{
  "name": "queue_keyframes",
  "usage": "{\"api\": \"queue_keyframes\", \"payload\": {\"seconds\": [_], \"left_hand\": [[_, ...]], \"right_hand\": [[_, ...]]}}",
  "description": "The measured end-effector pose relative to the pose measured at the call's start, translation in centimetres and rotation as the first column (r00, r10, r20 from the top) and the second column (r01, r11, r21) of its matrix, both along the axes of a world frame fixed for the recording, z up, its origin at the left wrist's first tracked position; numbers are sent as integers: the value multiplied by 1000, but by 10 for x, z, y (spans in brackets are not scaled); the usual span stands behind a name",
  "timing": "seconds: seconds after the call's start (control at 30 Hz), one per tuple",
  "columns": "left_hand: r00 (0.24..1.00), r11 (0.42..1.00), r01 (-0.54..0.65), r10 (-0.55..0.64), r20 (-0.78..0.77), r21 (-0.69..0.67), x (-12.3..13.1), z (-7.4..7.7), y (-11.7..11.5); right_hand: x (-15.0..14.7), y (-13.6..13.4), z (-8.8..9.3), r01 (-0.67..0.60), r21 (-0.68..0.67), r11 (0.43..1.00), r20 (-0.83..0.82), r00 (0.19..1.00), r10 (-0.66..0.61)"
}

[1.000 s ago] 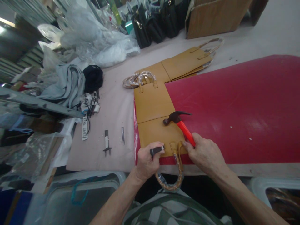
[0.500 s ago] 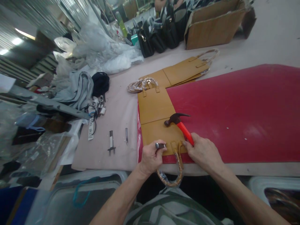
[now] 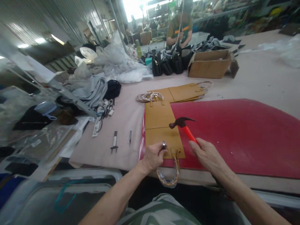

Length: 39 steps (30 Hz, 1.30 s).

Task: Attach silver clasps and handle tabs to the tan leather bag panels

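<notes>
Pale counter (image 3: pixel 127 109) here: left hand (image 3: pixel 153 157) pinches a short tool (image 3: pixel 163 145) over the tan panel (image 3: pixel 161 115); right hand (image 3: pixel 208 153) grips the hammer (image 3: pixel 183 123), pointing toward eleven o'clock, head at the tool's one o'clock.

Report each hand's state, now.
Left hand: closed, holding a metal-ended hand tool; exact type unclear.
Right hand: closed, holding an orange-handled claw hammer.

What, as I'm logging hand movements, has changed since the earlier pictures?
The right hand, holding the hammer, has moved right, clear of the wrapped handle. The left hand has tipped its small tool more upright. Both hands kept their grips; the tan bag stayed on the red mat.
</notes>
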<state>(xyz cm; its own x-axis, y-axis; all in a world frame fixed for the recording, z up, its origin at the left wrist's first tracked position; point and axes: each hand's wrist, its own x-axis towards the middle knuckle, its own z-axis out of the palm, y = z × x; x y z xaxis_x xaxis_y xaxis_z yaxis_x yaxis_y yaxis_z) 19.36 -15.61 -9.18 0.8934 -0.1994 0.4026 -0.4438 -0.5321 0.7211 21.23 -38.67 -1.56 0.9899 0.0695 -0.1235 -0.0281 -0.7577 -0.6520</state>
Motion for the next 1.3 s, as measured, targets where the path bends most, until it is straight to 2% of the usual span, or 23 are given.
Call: {"api": "queue_keyframes", "payload": {"seconds": [0.13, 0.23, 0.4, 0.53, 0.63, 0.73, 0.8, 0.83, 0.9, 0.97, 1.03, 1.13, 1.2, 1.3], "left_hand": [[1000, 1000, -15, 15, 7, 21, -1, -2, 1], [1000, 999, -15, 14, 25, 46, -3, -5, 0], [1000, 998, -5, 4, 24, 65, -2, -1, -2], [999, 997, -11, 8, 45, 73, 0, 1, -4], [999, 998, -17, 15, 42, 63, 0, 0, -5], [999, 998, -37, 36, 19, 53, -1, -1, -5], [999, 998, -48, 48, 8, 49, -2, -1, -5], [999, 998, -51, 50, 8, 49, -2, -1, -5], [999, 997, -51, 51, 14, 51, -2, -1, -6], [999, 998, -49, 48, 21, 51, -1, -1, -5], [999, 998, -39, 38, 15, 50, -1, -2, -5], [999, 998, -36, 37, -7, 59, -1, -2, -6], [999, 997, -44, 45, -16, 65, -1, -2, -6], [999, 997, -43, 44, -9, 62, -1, -2, -6]], "right_hand": [[-11, -2, 35, 46, 145, 988, 59, 997, -55], [-25, 0, 44, 44, 159, 986, 88, 994, -59], [-44, -2, 58, -56, 93, 994, 126, 991, 44], [-56, 0, 75, -80, -17, 997, 298, 951, 82], [-62, 3, 72, -99, -118, 988, 428, 893, 141], [-63, 1, 67, -176, -291, 940, 437, 850, 294], [-63, -3, 72, -192, -356, 915, 449, 823, 348], [-63, -4, 77, -167, -349, 922, 480, 813, 329], [-64, -4, 85, -63, -275, 959, 573, 790, 216], [-66, -2, 86, 2, -217, 976, 639, 757, 140], [-67, 1, 81, -52, -270, 961, 624, 751, 215], [-65, 0, 78, -204, -390, 898, 523, 753, 398], [-65, -1, 86, -162, -334, 929, 571, 749, 336], [-68, 0, 95, 34, -181, 983, 710, 696, 106]]}}
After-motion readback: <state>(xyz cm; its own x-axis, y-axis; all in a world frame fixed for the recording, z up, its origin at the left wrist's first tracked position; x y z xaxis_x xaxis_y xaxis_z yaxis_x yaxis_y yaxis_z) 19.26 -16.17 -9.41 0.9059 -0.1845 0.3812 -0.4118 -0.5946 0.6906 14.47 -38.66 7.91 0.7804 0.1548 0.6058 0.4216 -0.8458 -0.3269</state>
